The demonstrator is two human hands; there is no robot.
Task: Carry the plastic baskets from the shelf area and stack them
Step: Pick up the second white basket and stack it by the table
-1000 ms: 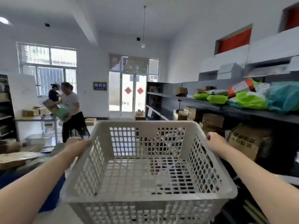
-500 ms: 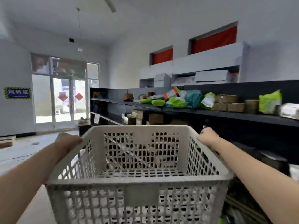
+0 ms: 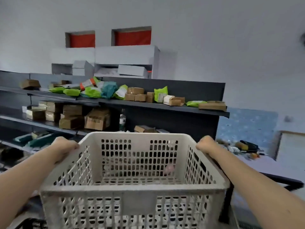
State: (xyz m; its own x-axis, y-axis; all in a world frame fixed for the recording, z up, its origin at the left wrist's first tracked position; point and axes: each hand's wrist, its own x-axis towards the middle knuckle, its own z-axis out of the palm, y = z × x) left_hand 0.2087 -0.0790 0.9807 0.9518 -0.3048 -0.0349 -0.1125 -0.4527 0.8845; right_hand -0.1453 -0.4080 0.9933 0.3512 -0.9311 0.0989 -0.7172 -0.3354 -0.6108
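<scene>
2 bare hands, left hand (image 3: 65, 146) and right hand (image 3: 207, 144), clamped on the rim of a white perforated plastic basket (image 3: 133, 189), facing dark shelves (image 3: 165, 105).

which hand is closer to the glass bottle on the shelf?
Left, narrowly. The left hand grips the basket rim below-left of the bottle; the right hand grips the opposite rim, farther off to the bottle's lower right.
</scene>
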